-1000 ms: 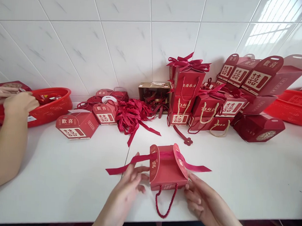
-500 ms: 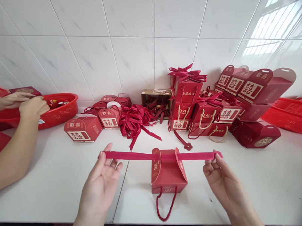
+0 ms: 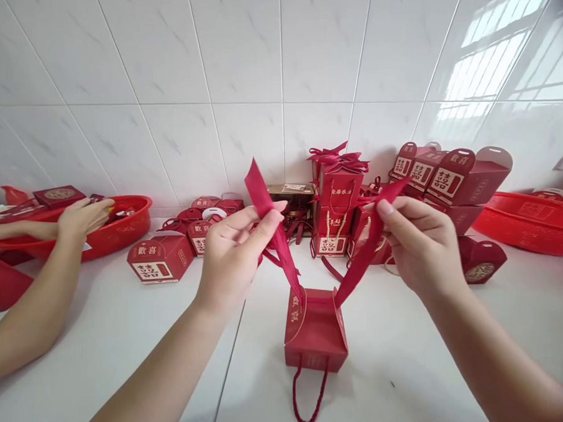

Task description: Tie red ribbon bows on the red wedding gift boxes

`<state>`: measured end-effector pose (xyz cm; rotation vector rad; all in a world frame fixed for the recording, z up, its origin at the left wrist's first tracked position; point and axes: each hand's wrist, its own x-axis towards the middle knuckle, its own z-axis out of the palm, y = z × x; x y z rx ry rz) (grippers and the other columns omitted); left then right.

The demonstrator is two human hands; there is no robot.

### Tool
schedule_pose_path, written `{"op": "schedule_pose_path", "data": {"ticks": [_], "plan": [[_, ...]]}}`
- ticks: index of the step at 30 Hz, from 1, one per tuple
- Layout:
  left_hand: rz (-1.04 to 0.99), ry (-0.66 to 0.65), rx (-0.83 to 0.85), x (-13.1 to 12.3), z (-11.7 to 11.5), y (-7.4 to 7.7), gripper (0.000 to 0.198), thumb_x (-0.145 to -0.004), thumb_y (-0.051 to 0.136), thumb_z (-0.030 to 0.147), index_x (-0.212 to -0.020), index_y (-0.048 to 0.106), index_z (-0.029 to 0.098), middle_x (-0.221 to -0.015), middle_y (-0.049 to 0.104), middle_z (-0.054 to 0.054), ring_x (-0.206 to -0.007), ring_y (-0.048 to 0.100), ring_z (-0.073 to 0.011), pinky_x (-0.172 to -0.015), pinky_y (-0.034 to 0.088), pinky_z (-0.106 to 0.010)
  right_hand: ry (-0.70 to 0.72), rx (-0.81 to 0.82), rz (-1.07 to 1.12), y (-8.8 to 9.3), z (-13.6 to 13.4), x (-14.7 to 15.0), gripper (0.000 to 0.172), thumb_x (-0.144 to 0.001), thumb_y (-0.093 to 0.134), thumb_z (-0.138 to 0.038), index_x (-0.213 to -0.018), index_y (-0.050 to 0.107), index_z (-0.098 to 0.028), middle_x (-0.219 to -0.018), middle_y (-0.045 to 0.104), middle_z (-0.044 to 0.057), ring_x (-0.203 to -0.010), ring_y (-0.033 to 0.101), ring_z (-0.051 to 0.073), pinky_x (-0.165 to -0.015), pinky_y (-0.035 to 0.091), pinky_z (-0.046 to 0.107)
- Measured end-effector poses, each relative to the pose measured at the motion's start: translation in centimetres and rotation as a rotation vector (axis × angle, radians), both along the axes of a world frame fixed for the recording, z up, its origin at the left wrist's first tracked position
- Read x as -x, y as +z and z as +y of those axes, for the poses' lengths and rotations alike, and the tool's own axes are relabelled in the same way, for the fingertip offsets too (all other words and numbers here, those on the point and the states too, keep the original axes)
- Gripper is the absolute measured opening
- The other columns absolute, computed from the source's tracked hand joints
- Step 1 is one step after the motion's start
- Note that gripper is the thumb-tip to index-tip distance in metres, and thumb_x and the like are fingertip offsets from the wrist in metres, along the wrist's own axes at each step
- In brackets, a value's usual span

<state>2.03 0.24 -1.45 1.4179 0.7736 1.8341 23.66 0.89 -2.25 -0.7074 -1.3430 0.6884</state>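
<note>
A small red gift box (image 3: 317, 337) with a dark red rope handle (image 3: 308, 417) sits on the white table in front of me. A crimson ribbon (image 3: 286, 264) runs through the slots of its two upright side flaps. My left hand (image 3: 240, 249) is closed in a pinch on one end of the ribbon, up and left of the box. My right hand (image 3: 415, 242) pinches the other end, up and right of it. Both ends slant upward from the flaps in a V shape. The box rests on the table, apart from my hands.
A co-worker's hand (image 3: 83, 218) reaches over a red plastic basket (image 3: 126, 229) at left. A red box (image 3: 158, 258) stands near it. Stacked boxes with bows (image 3: 341, 189) and handled boxes (image 3: 469, 175) stand along the tiled wall. Another red basket (image 3: 533, 225) is at right.
Both hands have risen and moved inward, lifting the ribbon ends from a level line into a V. The co-worker's hand has moved further over the basket. My view has tilted up.
</note>
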Motion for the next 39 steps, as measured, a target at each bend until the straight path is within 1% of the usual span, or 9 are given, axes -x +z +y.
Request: {"op": "schedule_pose_path", "data": {"ticks": [2,5,11,16,22,26,30,33,39], "plan": [[-0.001,-0.051,-0.018,-0.8,0.2,0.7,0.019,-0.071,0.078,0.032,-0.088,0.076,0.022,-0.088,0.074,-0.002,-0.093,0.066,-0.0192,-0.087,0.05,-0.032,0.046,-0.023,-0.086,1.1,0.0,1.0,0.024,-0.084,0.064,-0.041,-0.074,0.064,-0.019,-0.064,0.052,-0.001,-0.057,0.047,0.01,-0.051,0.039,0.022],[0.046,-0.112,-0.013,-1.5,0.3,1.2,0.019,-0.078,0.072,0.037,-0.089,0.076,0.022,-0.086,0.075,-0.002,-0.088,0.067,-0.0172,-0.086,0.051,-0.03,0.112,-0.036,-0.14,2.0,-0.1,2.1,0.028,-0.086,0.061,-0.039,-0.07,0.064,-0.017,-0.062,0.048,-0.002,-0.056,0.042,0.008,-0.05,0.034,0.021],[0.116,-0.162,0.005,-2.2,0.3,1.2,0.018,-0.082,0.067,0.037,-0.09,0.076,0.024,-0.089,0.076,-0.001,-0.09,0.066,-0.0147,-0.088,0.049,-0.025,0.118,-0.056,-0.091,2.0,0.1,2.3,0.027,-0.086,0.062,-0.036,-0.067,0.064,-0.017,-0.061,0.046,-0.003,-0.056,0.039,0.007,-0.051,0.033,0.02],[0.158,-0.164,0.014,-2.3,0.5,1.0,0.019,-0.084,0.065,0.037,-0.094,0.076,0.024,-0.089,0.075,-0.001,-0.091,0.065,-0.0141,-0.086,0.049,-0.023,0.102,-0.077,-0.029,1.7,0.3,1.6,0.023,-0.085,0.064,-0.036,-0.07,0.067,-0.019,-0.061,0.049,-0.003,-0.057,0.046,0.008,-0.053,0.039,0.021],[0.169,-0.105,-0.028,-1.3,0.4,1.8,0.022,-0.084,0.064,0.04,-0.088,0.075,0.022,-0.077,0.07,-0.001,-0.079,0.064,-0.0126,-0.076,0.051,-0.022,0.245,0.006,0.031,2.2,0.6,1.4,0.02,-0.084,0.064,-0.041,-0.079,0.069,-0.021,-0.072,0.067,0.001,-0.064,0.065,0.014,-0.063,0.055,0.029],[0.153,-0.081,-0.023,-0.7,0.2,2.5,0.023,-0.084,0.064,0.041,-0.088,0.074,0.021,-0.076,0.069,-0.001,-0.076,0.064,-0.0133,-0.07,0.052,-0.024,0.237,-0.016,0.064,2.7,0.7,1.3,0.02,-0.083,0.066,-0.039,-0.076,0.068,-0.021,-0.072,0.068,0.001,-0.066,0.068,0.015,-0.066,0.057,0.029],[0.178,-0.077,-0.024,-0.6,0.2,2.2,0.023,-0.085,0.062,0.04,-0.09,0.072,0.019,-0.071,0.068,0.0,-0.07,0.064,-0.0119,-0.065,0.052,-0.022,0.248,0.022,0.086,2.9,0.7,1.2,0.019,-0.083,0.066,-0.038,-0.077,0.066,-0.02,-0.072,0.068,0.001,-0.065,0.068,0.015,-0.063,0.058,0.028],[0.203,-0.112,-0.049,-0.9,0.1,1.6,0.023,-0.085,0.064,0.036,-0.102,0.064,0.021,-0.063,0.066,0.003,-0.062,0.063,-0.0107,-0.059,0.051,-0.02,0.24,0.079,0.048,2.7,1.1,1.5,0.022,-0.083,0.066,-0.04,-0.077,0.065,-0.018,-0.071,0.068,0.003,-0.063,0.067,0.015,-0.06,0.057,0.027],[0.394,-0.218,0.059,-1.4,-0.4,1.2,0.064,-0.084,0.066,0.032,-0.138,0.032,0.025,-0.061,0.066,0.006,-0.059,0.063,-0.0109,-0.056,0.05,-0.019,0.265,0.095,-0.121,2.1,1.2,3.0,0.017,-0.083,0.065,-0.032,-0.086,0.07,-0.015,-0.062,0.064,0.0,-0.049,0.056,0.008,-0.048,0.048,0.02]]}}
